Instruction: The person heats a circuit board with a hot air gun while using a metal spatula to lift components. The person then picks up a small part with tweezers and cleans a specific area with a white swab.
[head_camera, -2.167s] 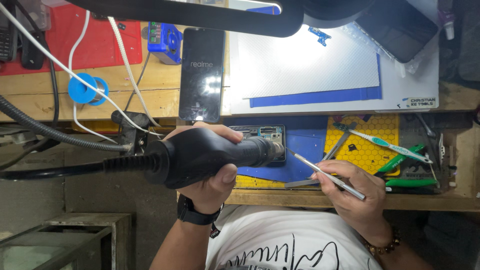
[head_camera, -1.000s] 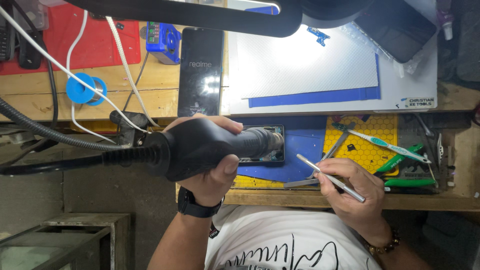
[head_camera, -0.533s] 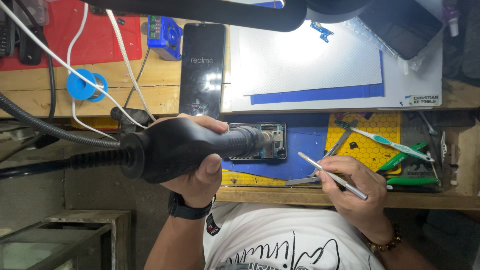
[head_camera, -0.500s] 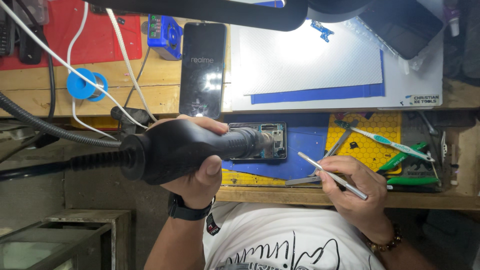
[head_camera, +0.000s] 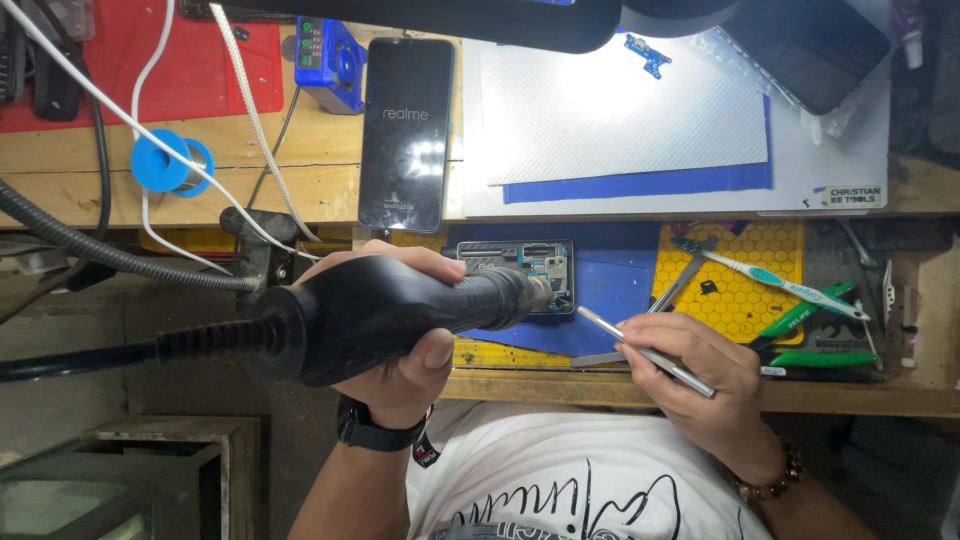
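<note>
My left hand (head_camera: 405, 345) grips a thick black hot-air tool (head_camera: 380, 315) with a ribbed cable; its nozzle points right onto an opened phone (head_camera: 520, 270) with bare circuitry on a blue mat (head_camera: 610, 285). My right hand (head_camera: 690, 370) holds slim metal tweezers (head_camera: 640, 350) like a pen, tips aimed at the phone's right end, a little short of it. A black watch sits on my left wrist and a beaded bracelet on my right.
A dark whole phone (head_camera: 408, 120) lies above on the wooden bench. A white work mat (head_camera: 620, 110), a yellow honeycomb mat (head_camera: 740, 280), a toothbrush (head_camera: 770, 275), green-handled pliers (head_camera: 810, 335), a blue solder spool (head_camera: 165, 165), a red mat (head_camera: 130, 60) and white cables (head_camera: 150, 130) surround it.
The hot-air tool has slid slightly left and right over the opened phone. My right hand and the tweezers have stayed almost still.
</note>
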